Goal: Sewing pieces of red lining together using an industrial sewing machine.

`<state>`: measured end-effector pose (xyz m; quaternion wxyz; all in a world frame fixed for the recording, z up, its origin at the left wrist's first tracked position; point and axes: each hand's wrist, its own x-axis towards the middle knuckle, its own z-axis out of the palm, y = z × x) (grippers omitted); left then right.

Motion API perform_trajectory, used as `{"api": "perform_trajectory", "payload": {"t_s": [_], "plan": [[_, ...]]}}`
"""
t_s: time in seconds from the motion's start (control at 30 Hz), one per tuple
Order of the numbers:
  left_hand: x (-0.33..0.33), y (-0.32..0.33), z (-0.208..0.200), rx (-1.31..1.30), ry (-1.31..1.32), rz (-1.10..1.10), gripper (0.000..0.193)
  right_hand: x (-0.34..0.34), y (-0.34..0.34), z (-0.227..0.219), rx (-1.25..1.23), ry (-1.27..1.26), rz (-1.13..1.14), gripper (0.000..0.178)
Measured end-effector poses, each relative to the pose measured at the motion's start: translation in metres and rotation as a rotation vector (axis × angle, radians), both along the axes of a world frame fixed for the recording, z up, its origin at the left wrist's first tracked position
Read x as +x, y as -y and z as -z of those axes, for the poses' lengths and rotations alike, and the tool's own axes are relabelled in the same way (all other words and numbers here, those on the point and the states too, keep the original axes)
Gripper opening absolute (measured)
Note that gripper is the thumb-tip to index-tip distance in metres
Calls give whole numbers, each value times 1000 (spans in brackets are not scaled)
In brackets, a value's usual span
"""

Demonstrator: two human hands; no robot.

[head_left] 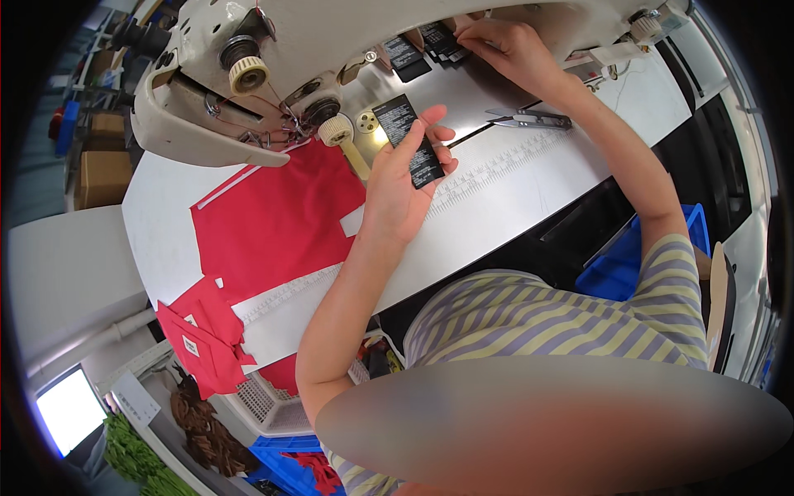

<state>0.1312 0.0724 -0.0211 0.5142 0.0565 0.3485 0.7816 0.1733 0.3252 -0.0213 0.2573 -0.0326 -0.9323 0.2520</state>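
Note:
Between the thumb and fingers of my left hand (395, 190) is a black garment care label (403, 124) covered in small pale print. It is held tilted above the sewing machine bed. My right hand (517, 56) reaches under the machine arm, fingers pinched at the edge of a fanned stack of black labels (442, 41). The machine arm partly hides that stack. Another black label pile (406, 59) lies just left of it. Red fabric (277, 223) spreads left of my left hand, its upper edge by the machine head (223, 91).
Thread snips (533, 119) lie on the white table (463, 223), near a printed ruler scale (496, 165). Folded red pieces (201, 343) with white tags hang over the left edge. A white basket (277, 409) and blue crates (608, 273) stand below.

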Motion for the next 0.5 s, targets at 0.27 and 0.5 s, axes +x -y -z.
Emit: {"api": "perform_trajectory", "payload": {"t_s": [0.27,0.5], "plan": [[1,0,-1,-32,-25,5,35,-6,-2,8,430,-76,-189,16],[1,0,-3,-22,-37,28,38,-7,3,5,274,-104,-58,12]]}}
